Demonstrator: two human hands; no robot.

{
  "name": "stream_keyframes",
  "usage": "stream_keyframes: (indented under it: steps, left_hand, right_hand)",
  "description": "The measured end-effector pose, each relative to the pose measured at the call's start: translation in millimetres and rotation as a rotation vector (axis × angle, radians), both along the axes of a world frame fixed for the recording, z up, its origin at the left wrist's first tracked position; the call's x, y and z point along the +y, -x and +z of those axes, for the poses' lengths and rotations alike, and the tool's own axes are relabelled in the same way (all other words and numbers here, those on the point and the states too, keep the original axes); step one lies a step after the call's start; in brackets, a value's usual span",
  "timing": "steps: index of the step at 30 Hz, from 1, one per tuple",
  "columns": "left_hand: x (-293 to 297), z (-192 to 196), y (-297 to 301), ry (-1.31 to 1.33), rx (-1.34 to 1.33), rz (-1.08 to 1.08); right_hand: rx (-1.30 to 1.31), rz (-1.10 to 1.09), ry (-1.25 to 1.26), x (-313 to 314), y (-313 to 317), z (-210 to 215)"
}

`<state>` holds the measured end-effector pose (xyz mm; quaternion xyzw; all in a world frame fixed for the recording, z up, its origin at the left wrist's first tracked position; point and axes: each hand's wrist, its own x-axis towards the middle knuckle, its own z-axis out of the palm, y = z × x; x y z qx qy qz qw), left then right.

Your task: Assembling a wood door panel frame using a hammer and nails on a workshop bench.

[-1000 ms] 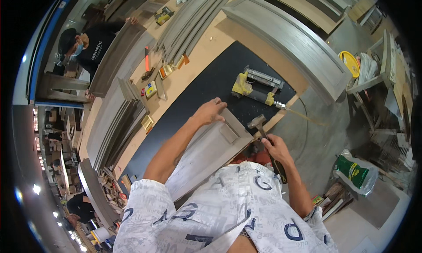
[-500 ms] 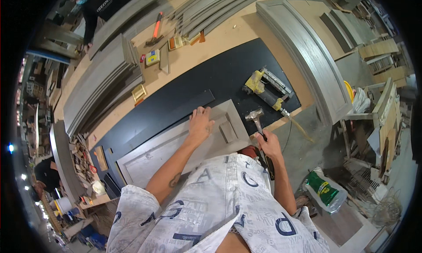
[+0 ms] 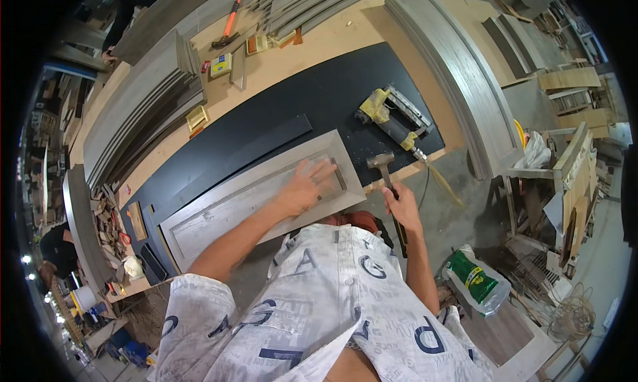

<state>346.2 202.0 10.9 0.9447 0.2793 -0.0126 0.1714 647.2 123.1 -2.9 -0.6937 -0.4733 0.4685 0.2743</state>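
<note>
Along the worktop's (image 3: 339, 35) near edge lies the grey panel (image 3: 242, 202); the left hand (image 3: 299, 194) seems to be checking it, fingers spread. The right hand's (image 3: 404, 210) fingers grip a hammer (image 3: 381, 161); any tap next would call for a steadied panel.

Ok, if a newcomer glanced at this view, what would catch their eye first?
Probably the yellow nail gun on the dark board, just beyond the hammer in the right hand. Next, the grey framed panel close to the person, the left hand spread over its right part. Farther off, an orange-handled hammer stands out on the tan table.
</note>
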Motion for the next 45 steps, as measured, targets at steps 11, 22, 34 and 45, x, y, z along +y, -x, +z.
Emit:
stream_keyframes:
  steps: [11, 22, 34, 45]
  left_hand:
    - [32, 11, 16, -0.188, -0.115, 0.559]
    - [-74, -10, -32, 0.09, 0.161, 0.411]
    - [-31, 75, -2, 0.005, -0.371, 0.216]
    - [32, 110, 19, -0.265, -0.433, 0.265]
  right_hand:
    - [0.14, -0.017, 0.175, -5, 25, 10]
    - [0.111, 0.081, 0.152, 15, 23, -6]
    - [0.278, -0.091, 0.517, -14, -47, 5]
    - [-0.149, 0.164, -0.249, 35, -11, 106]
